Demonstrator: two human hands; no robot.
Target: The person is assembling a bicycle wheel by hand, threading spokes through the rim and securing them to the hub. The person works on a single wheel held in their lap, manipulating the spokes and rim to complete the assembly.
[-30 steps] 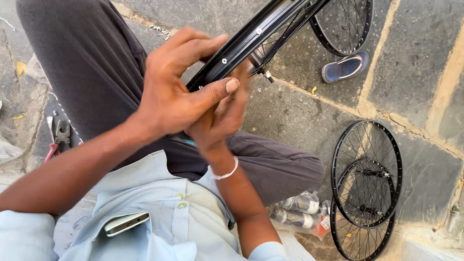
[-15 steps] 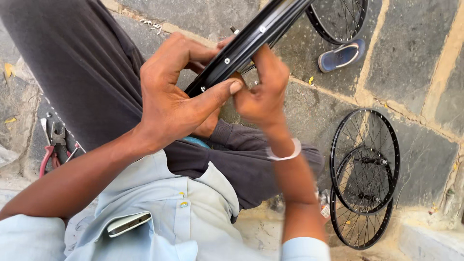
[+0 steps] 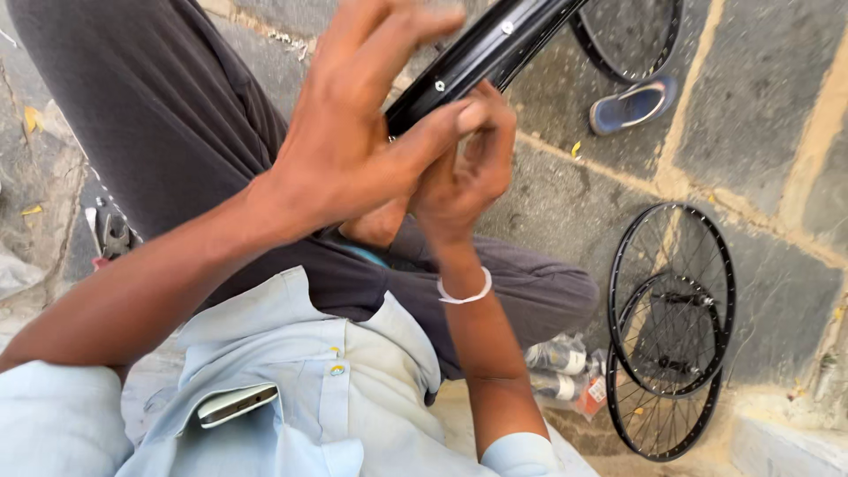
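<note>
Working at close range: a black rim (image 3: 481,53) is being handled over the lap, both hands bunched at its near edge.
Phone: a pale phone (image 3: 237,405) is seen in the shirt pocket, nearest the camera.
Left hand: the left hand (image 3: 349,150) is laid over the rim from above, thumb pressed along its lower edge, fingers spread and lifted; the grip is loose, more a steadying than a clamp.
Right hand: the right hand (image 3: 464,172), a white band at its wrist, is curled just under the rim with fingertips pinched together; whether something small is pinched there cannot be told.
Rim: it is held tilted, running up and away to the right, one small hole showing on its inner face.
Step in hand: fitting or adjusting at a single spoke hole is judged likely.
Next move: fine fingertip work is called for, with the rim kept from turning.
Farther off: two spoked wheels (image 3: 671,327) are stacked leaning on the stone floor, well apart from the hands; a blue sandal (image 3: 632,104) lies beyond.
</note>
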